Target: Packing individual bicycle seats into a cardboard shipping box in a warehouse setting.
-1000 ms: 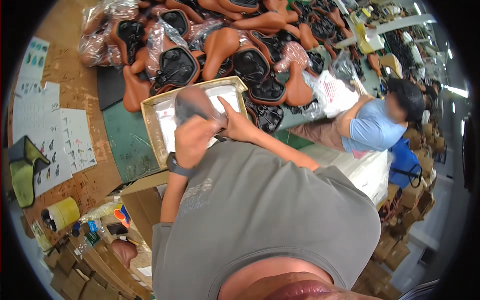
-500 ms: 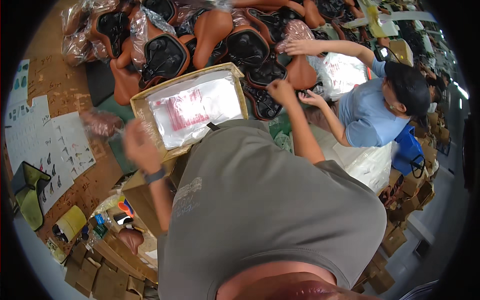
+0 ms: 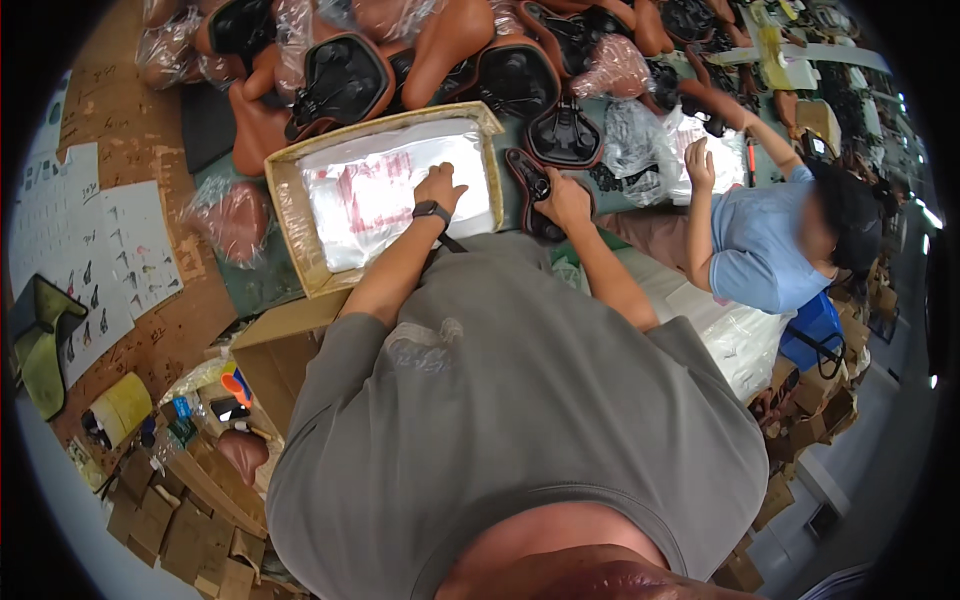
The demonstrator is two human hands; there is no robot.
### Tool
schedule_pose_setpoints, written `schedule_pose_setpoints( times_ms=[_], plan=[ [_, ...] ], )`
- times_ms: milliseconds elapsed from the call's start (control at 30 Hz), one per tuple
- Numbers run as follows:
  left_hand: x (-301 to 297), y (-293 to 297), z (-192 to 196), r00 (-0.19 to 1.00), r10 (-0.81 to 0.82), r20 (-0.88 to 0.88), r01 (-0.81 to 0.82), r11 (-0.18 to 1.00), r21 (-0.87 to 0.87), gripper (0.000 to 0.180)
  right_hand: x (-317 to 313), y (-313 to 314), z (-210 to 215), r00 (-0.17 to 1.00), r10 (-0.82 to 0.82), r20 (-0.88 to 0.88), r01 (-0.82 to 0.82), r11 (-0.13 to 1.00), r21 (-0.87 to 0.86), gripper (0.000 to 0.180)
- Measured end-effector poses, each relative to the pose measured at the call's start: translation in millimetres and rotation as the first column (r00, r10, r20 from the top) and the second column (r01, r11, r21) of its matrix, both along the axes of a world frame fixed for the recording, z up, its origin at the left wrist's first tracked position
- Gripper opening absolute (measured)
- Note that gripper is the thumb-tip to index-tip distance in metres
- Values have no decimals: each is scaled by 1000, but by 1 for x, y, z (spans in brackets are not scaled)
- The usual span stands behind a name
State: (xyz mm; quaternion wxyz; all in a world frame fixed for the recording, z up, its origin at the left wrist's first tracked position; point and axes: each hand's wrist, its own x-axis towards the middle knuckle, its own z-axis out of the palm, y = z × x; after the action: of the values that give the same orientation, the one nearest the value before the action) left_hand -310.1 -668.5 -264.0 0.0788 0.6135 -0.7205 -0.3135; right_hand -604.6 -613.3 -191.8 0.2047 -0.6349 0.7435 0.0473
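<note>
My left hand [image 3: 440,190] rests over a stack of clear plastic bags [image 3: 345,225] with red print, its fingers apart. The bags lie in an open cardboard box [image 3: 285,222] in front of me. Just right of the box, my right hand [image 3: 567,203] is closed on a bicycle saddle [image 3: 528,178] lying with its black underside up. A second upturned saddle [image 3: 565,135] sits just beyond it. Left of the box lies a brown saddle wrapped in clear plastic [image 3: 232,222].
Brown and black saddles [image 3: 345,80] are heaped along the far side. At right, a co-worker [image 3: 765,235] in blue lifts a brown saddle [image 3: 712,103] beside another bag stack. Paper sheets [image 3: 140,250], a yellow roll [image 3: 122,410] and cardboard boxes [image 3: 285,345] are at left.
My left hand has moved right from beside the wrapped saddle onto the bags. My right hand has come down onto an upturned saddle. The co-worker has raised a saddle.
</note>
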Motion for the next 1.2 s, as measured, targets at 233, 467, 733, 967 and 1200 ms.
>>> schedule_pose_setpoints(
  times_ms=[233, 467, 733, 967, 1200],
  plan=[
    [18, 19, -39, 989, -115, 88, 102, 984, 144, 22, -5, 69, -29, 57, -696, 716, 818, 444, 366, 49],
    [74, 18, -33, 922, 110, -371, 29, 937, 349, 84, -38, 58, -82, -89, -780, 620, 876, 234, 421, 120],
    [87, 44, -4, 788, 359, -501, -85, 868, 489, 29, -70, 14, -73, -143, -932, 332, 434, 242, 868, 63],
    [102, 67, 7, 866, 333, -374, -210, 919, 332, 30, -40, 76, -9, 510, -450, 733, 813, 531, -240, 94],
    [73, 57, 20, 874, 191, -447, -176, 982, 76, 42, 39, 151, -2, 907, -401, 127, 409, 911, -44, 137]
  ],
)
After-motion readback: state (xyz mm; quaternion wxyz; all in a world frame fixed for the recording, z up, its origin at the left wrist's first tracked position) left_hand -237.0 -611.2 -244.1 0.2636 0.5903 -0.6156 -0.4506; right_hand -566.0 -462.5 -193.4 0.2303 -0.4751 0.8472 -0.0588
